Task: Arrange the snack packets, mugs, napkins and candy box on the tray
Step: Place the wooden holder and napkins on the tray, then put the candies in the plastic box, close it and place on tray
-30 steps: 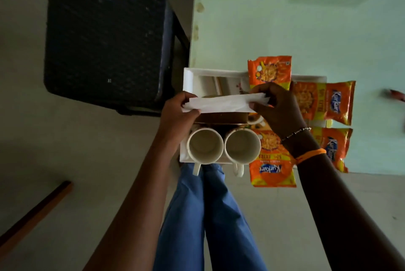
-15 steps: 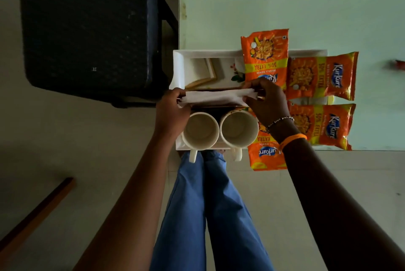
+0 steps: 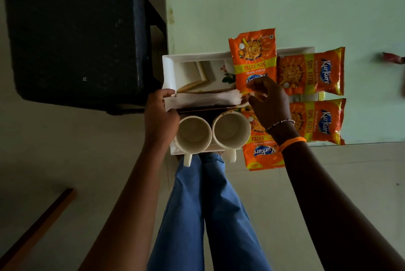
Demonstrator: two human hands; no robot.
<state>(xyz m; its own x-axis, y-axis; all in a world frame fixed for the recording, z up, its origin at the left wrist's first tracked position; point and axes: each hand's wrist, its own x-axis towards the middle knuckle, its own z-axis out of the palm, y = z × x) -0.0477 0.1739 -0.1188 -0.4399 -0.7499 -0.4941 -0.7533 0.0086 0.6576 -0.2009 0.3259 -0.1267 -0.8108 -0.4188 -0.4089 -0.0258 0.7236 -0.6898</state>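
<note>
The napkins [image 3: 206, 100] lie across the white tray [image 3: 168, 69] on the worktop [image 3: 241, 3], just behind two mugs [image 3: 192, 133]. The left hand [image 3: 160, 115] pinches their left end; the right hand [image 3: 268, 101] hovers at the right end, fingers [image 3: 255, 86] curled, seemingly empty. Four snack packets [image 3: 310, 71] sit to the right.

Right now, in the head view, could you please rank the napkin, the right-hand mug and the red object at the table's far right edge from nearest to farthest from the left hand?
1. Napkin: touching the left hand, across the tray.
2. Right-hand mug: tray's near edge, past the other mug.
3. Red object: far right on the table.
</note>
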